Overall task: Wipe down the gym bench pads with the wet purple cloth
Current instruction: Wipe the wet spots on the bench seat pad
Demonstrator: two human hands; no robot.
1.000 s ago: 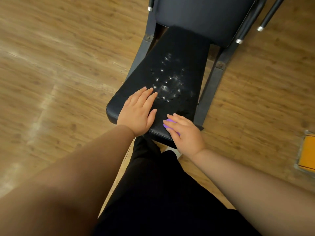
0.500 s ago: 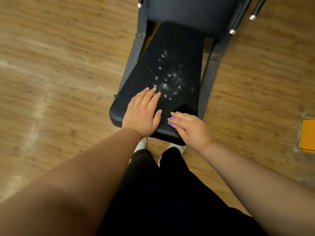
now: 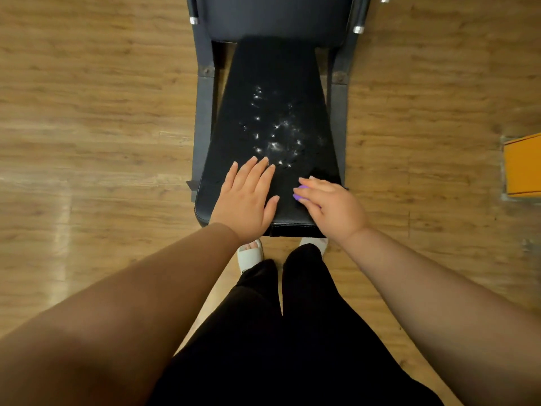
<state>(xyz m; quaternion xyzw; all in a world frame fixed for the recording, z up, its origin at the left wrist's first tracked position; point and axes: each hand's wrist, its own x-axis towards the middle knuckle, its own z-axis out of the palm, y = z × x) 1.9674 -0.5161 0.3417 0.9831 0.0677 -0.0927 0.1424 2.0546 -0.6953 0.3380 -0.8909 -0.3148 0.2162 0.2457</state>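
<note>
The black seat pad (image 3: 275, 83) of the gym bench runs away from me, with white speckled marks (image 3: 278, 133) across its middle. My left hand (image 3: 248, 197) lies flat on the near left part of the pad, fingers straight. My right hand (image 3: 330, 200) rests on the near right part of the pad, its fingers over the purple cloth (image 3: 300, 191). Only a small purple edge shows under the fingers. The dark back pad (image 3: 278, 16) stands at the far end.
Dark metal frame rails (image 3: 202, 121) run along both sides of the seat. Wooden floor (image 3: 87, 112) surrounds the bench. An orange object (image 3: 522, 165) sits on the floor at the right edge. My legs and white sandals (image 3: 248, 254) are just below the seat's near end.
The view has swung so the bench now points straight away from me. Both hands have stayed at the pad's near end, the right one still over the cloth.
</note>
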